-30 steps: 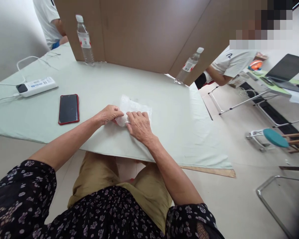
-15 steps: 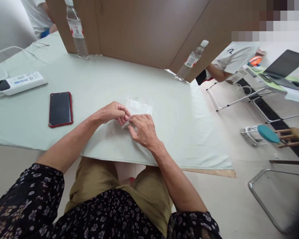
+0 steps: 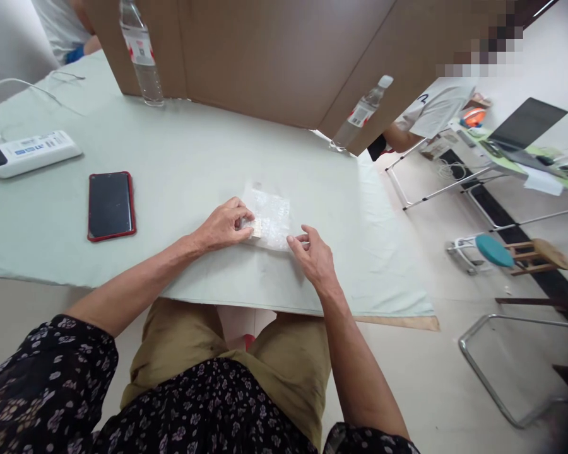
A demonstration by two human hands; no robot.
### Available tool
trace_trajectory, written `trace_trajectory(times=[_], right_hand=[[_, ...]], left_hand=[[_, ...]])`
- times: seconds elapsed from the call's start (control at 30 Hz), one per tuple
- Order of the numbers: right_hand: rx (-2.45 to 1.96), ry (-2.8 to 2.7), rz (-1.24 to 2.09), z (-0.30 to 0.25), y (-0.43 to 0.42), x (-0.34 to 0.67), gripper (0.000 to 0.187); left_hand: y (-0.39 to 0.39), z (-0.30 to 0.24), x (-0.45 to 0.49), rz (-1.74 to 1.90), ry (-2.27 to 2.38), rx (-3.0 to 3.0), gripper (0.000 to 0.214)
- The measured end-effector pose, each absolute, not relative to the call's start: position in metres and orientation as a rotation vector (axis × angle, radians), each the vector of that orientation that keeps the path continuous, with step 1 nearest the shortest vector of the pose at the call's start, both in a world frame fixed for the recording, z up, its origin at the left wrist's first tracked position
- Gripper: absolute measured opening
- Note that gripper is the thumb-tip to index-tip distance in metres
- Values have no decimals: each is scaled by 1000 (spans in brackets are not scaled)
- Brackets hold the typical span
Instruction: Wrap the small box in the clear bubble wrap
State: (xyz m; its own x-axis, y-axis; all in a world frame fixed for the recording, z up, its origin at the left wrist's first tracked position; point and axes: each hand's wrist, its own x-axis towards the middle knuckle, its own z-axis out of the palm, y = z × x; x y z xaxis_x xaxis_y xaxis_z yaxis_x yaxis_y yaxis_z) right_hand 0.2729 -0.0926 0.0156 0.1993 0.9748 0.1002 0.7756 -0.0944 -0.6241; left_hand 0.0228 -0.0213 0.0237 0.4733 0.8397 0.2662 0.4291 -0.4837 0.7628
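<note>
A sheet of clear bubble wrap point(image 3: 275, 211) lies spread on the pale green tablecloth in front of me. At its left side my left hand point(image 3: 227, 224) has thumb and fingers closed on a small beige block point(image 3: 257, 228), which rests on the wrap; its far end is hidden by the fingers. My right hand point(image 3: 316, 257) is at the wrap's right edge. Its fingers are curved and apart, and a fingertip is at or very near the plastic; I cannot tell whether it touches.
A phone point(image 3: 112, 206) with a red case and a white power strip point(image 3: 33, 153) lie to the left. Two water bottles point(image 3: 142, 57) stand against a large brown cardboard panel point(image 3: 265, 57). On the right are a side table with a laptop point(image 3: 527, 129), a teal stool point(image 3: 494, 250) and another person's sleeve point(image 3: 447, 104).
My hands were close together over the wrap; the right one has moved away to the right. The wrap now lies flatter, and the beige block has come into view.
</note>
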Motion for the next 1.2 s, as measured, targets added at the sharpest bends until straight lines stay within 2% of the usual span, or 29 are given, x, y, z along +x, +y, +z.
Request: trace_trajectory(times=[0.17, 0.33, 0.6, 0.73, 1.2], right_hand=[[-1936, -1581, 602, 11, -75, 272, 73], [-1902, -1509, 645, 6, -55, 256, 79], [-1618, -1455, 599, 8, -55, 232, 66], [-1537, -1466, 680, 17, -56, 220, 62], [-1554, -1489, 799, 25, -48, 199, 55]], left_hand=[[-24, 21, 27, 868, 1078, 2062, 19], [-23, 19, 26, 870, 1055, 2082, 20], [-20, 16, 28, 839, 1064, 2137, 25], [-19, 18, 30, 829, 1078, 2137, 25], [-19, 18, 32, 825, 1093, 2145, 26]])
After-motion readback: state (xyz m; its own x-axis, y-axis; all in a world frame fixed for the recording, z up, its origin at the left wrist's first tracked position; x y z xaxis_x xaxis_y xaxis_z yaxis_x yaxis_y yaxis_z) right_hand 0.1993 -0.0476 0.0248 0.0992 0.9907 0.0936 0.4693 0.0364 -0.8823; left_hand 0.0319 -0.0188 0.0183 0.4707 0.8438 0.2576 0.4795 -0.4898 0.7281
